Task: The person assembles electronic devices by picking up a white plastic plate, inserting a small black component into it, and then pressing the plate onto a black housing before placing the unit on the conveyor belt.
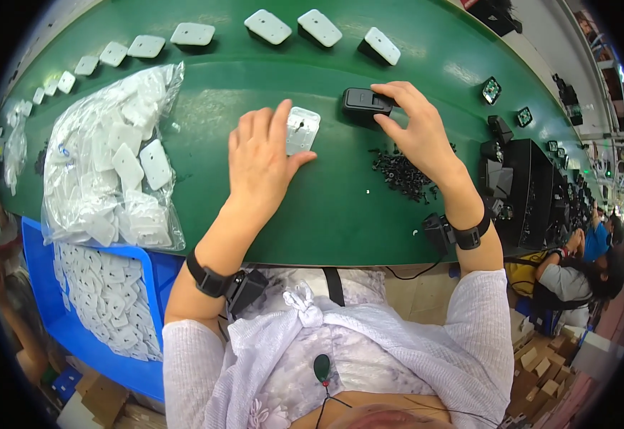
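My left hand (258, 154) holds a white plastic cover (305, 127) by its left side, fingers along its edge and thumb at the lower corner. The cover's moulded inner face with a dark slot is turned up. A little to the right, my right hand (420, 129) grips a black plastic housing (358, 102) at its right end between thumb and fingers. The housing rests on the green table (312, 222), apart from the cover. Just below my right hand lies a loose heap of small black screws (401, 174).
A clear bag of white covers (122, 143) lies at the left, above a blue bin (97, 247) holding more. White-topped black units (267, 27) line the far side. Black housings (496, 179) and a dark box (530, 189) stand right. Other people (587, 257) sit farther right.
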Demonstrator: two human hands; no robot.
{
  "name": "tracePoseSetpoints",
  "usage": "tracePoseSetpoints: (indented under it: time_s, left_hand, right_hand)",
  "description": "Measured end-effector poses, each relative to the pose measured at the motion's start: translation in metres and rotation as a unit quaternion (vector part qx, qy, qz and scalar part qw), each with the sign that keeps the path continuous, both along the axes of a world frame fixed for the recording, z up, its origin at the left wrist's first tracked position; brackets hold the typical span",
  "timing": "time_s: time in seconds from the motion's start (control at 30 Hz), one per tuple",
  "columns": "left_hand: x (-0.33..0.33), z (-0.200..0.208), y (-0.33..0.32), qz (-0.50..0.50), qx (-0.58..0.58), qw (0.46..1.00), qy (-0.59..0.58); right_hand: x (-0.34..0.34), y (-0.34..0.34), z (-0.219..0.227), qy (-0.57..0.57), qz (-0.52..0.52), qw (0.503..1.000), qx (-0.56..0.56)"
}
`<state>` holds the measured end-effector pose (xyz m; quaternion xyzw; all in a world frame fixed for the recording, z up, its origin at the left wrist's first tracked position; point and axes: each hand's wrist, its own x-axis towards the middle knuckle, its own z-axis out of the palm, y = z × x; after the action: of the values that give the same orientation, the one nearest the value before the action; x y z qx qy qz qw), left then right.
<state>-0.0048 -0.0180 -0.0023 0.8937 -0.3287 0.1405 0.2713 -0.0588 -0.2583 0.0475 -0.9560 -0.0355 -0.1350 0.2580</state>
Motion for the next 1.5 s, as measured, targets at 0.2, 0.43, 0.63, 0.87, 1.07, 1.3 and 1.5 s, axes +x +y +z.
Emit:
tracePoseSetpoints:
  time_s: [0.2,0.43,0.63,0.87,1.07,1.3,1.5]
  left_hand:
    - [0.012,-0.007,0.013,-0.093,-0.086,0.99,0.06]
    - [0.007,-0.002,0.028,-0.119,-0.123,0.981,0.087]
    - [0.006,-0.008,0.033,-0.118,-0.036,0.99,0.063]
    - [0.0,0.0,0.033,-0.097,0.035,0.994,0.037]
    - [-0.003,0.003,0.031,-0.089,0.094,0.992,-0.006]
    - [-0.006,-0.007,0.023,-0.093,0.077,0.991,-0.063]
    - [0.012,-0.004,0.006,-0.068,0.023,0.996,-0.057]
  right_hand:
    - [0.002,0.033,-0.001,-0.021,0.073,0.994,0.083]
    - [0.01,0.057,-0.01,-0.004,0.121,0.992,0.04]
    - [0.014,0.059,-0.015,0.005,0.141,0.99,0.008]
    - [0.01,0.064,-0.02,-0.019,0.131,0.991,-0.014]
    - [0.003,0.071,-0.035,-0.067,0.096,0.992,-0.036]
    - [0.009,0.066,-0.025,-0.021,0.104,0.994,0.024]
    - [0.039,0.042,-0.008,0.168,0.111,0.956,0.215]
